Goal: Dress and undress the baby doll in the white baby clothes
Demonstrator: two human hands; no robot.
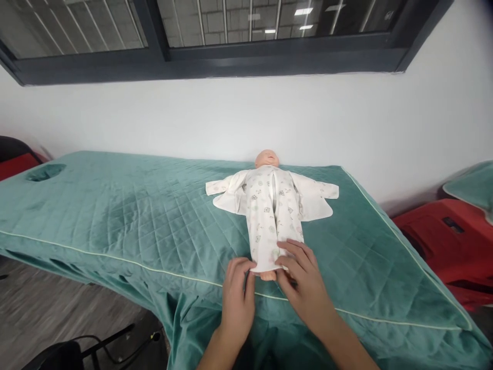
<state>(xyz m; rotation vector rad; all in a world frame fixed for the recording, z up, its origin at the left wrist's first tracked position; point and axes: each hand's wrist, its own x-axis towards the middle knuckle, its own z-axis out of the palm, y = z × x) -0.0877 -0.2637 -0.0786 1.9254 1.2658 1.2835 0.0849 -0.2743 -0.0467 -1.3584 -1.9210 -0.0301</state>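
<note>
A baby doll [267, 158] lies on its back on the green quilted bed cover [162, 216], head toward the wall. White printed baby clothes [265, 205] cover its body and legs, with a jacket-like layer [314, 198] spread out to both sides. My left hand [239, 288] pinches the lower left corner of the garment's hem between thumb and fingers. At the lower right of the hem, my right hand [302, 277] has its thumb and fingers closed on the cloth. A bit of the doll's foot [268, 276] shows below the hem, between my hands.
The bed stands against a white wall [173, 118] under a dark-framed window [269, 56]. Its face hole [46, 172] is at the far left. On the right is a red plastic object [450, 236]. A black stand with a cable [111, 349] sits on the floor, lower left.
</note>
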